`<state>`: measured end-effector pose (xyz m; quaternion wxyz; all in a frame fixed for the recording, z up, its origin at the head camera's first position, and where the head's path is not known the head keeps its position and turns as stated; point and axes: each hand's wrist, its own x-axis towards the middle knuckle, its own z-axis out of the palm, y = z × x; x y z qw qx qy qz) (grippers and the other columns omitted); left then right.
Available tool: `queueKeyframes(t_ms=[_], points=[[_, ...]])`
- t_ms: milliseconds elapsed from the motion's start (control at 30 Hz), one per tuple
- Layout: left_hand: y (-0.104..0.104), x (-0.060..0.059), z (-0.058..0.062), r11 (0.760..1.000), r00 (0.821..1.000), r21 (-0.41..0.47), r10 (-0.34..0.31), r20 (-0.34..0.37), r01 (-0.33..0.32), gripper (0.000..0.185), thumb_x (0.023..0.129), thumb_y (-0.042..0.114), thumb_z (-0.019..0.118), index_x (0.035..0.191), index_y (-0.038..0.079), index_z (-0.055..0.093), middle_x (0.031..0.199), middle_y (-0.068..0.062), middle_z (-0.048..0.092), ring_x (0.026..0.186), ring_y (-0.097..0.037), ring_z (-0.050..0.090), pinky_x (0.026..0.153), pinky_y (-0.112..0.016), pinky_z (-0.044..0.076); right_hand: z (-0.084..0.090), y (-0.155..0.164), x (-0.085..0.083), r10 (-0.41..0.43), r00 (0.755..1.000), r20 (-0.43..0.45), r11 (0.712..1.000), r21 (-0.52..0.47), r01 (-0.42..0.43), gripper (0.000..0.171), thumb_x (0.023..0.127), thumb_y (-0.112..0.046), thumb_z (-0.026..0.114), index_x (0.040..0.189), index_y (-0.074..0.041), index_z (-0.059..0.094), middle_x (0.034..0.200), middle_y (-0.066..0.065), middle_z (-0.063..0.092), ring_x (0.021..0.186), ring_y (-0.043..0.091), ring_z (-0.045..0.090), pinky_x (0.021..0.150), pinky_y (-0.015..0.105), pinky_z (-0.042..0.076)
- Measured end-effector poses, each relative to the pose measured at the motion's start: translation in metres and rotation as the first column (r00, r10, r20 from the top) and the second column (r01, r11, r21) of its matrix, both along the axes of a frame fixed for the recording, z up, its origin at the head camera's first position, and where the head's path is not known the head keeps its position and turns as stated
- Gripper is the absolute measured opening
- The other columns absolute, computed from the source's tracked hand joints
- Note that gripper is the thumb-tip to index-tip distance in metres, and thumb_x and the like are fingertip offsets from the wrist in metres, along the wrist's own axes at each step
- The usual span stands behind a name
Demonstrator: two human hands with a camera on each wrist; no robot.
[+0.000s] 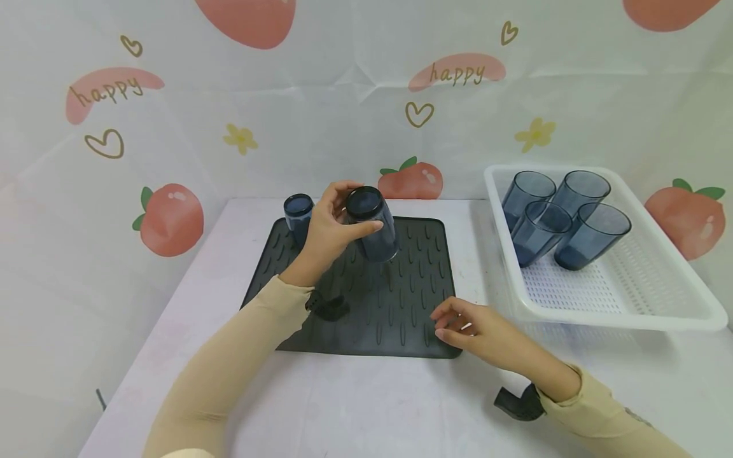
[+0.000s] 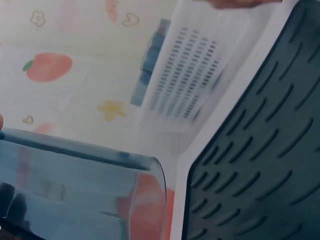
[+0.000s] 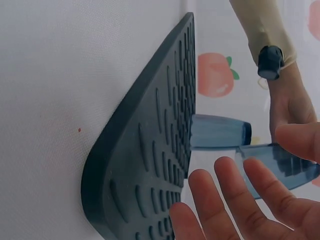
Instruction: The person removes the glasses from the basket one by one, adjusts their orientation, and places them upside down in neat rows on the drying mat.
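My left hand (image 1: 328, 236) grips a blue-tinted drinking glass (image 1: 379, 238) near its base, thumb on one side and fingers on the other. This glass is upside down, its rim above the dark ribbed drying mat (image 1: 389, 318). In the left wrist view the same glass (image 2: 85, 185) fills the lower left. Another blue glass (image 1: 298, 219) stands upside down at the mat's back left corner, partly hidden by the left hand; the right wrist view shows that glass (image 3: 220, 132) too. My right hand (image 1: 478, 334) holds nothing, its fingers loosely bent over the mat's front right corner.
A white perforated plastic basket (image 1: 676, 312) stands right of the mat, with several blue glasses (image 1: 541, 229) mouth up at its left side. Behind the white table (image 1: 343, 407) hangs a sheet printed with fruit and hearts (image 1: 321, 146). Each wrist wears a black camera strap.
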<state>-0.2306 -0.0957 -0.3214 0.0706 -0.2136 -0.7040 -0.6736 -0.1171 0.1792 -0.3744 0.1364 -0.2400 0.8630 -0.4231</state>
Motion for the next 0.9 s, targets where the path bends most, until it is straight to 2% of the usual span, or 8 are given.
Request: queueKeyframes(t_ms=[233,400,667,900], points=[[-0.001,-0.018,-0.002,0.998,0.998,-0.022,0.065,0.0,-0.065,0.065,0.077,-0.004,0.077,0.134,0.001,0.046,0.128,-0.015,0.055,0.115,-0.017,0.053,0.106,-0.032,0.044,-0.001,0.0,-0.001,0.002,1.0,0.013,1.0,0.0,-0.002,0.026,0.095,-0.029,0.063,0.112,-0.01,0.061,0.099,-0.004,0.065,0.087,0.003,0.062,0.074,0.024,0.054],[-0.003,-0.028,-0.008,0.995,0.995,-0.021,0.099,-0.001,-0.099,0.065,0.078,-0.001,0.078,0.134,0.002,0.046,0.128,-0.014,0.055,0.116,-0.018,0.054,0.106,-0.032,0.044,-0.001,0.0,-0.001,0.004,1.0,0.013,1.0,-0.002,-0.004,0.026,0.095,-0.03,0.063,0.112,-0.01,0.061,0.099,-0.005,0.065,0.088,0.003,0.062,0.075,0.023,0.053],[-0.003,-0.037,-0.017,0.992,0.992,-0.016,0.125,0.012,-0.125,0.063,0.079,-0.002,0.077,0.133,0.002,0.045,0.128,-0.015,0.053,0.12,-0.022,0.053,0.106,-0.03,0.044,-0.001,0.0,-0.001,0.001,1.0,0.021,1.0,-0.011,-0.001,0.026,0.095,-0.03,0.063,0.112,-0.01,0.061,0.1,-0.004,0.065,0.09,0.004,0.062,0.075,0.024,0.054],[-0.003,-0.042,-0.032,0.988,0.987,-0.034,0.153,0.04,-0.152,0.063,0.079,0.0,0.078,0.133,0.003,0.045,0.13,-0.014,0.053,0.122,-0.022,0.053,0.106,-0.031,0.044,-0.001,-0.001,0.0,-0.002,1.0,0.02,1.0,-0.007,0.002,0.025,0.095,-0.029,0.063,0.112,-0.01,0.061,0.1,-0.004,0.066,0.09,0.004,0.063,0.076,0.024,0.054]])
